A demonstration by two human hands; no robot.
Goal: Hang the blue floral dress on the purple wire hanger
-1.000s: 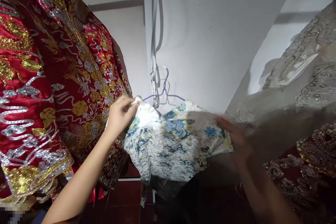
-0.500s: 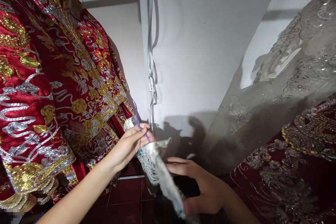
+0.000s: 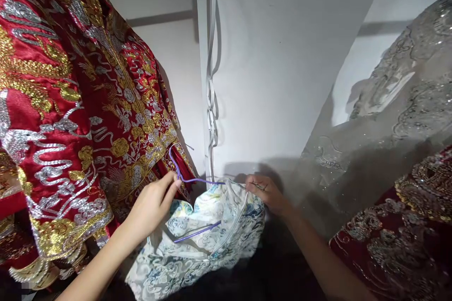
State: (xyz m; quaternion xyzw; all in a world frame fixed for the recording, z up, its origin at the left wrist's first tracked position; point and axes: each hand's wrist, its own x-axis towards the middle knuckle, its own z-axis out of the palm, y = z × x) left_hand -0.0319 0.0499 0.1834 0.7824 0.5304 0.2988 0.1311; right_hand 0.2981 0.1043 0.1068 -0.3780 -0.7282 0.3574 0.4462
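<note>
A pale garment with a blue, grey and yellow swirling pattern hangs in front of me, its neck opening facing up. A thin purple clothes hanger runs into it, and its lower bar shows inside the opening. My left hand is closed, pinching the hanger just below its hook. At the opening's far right edge, my right hand is closed with the cloth edge between thumb and fingers. The hanger's right end is hidden by the cloth.
To the left hangs a red jacket with gold and silver embroidery. A sheer silver beaded dress and a dark red beaded garment are on the right. Behind stands a white wall with a hanging looped white strip.
The garment has been spread open and turned, so its inside now shows. My right hand has moved up and taken its edge. My left hand has shifted left and slightly down with the hanger.
</note>
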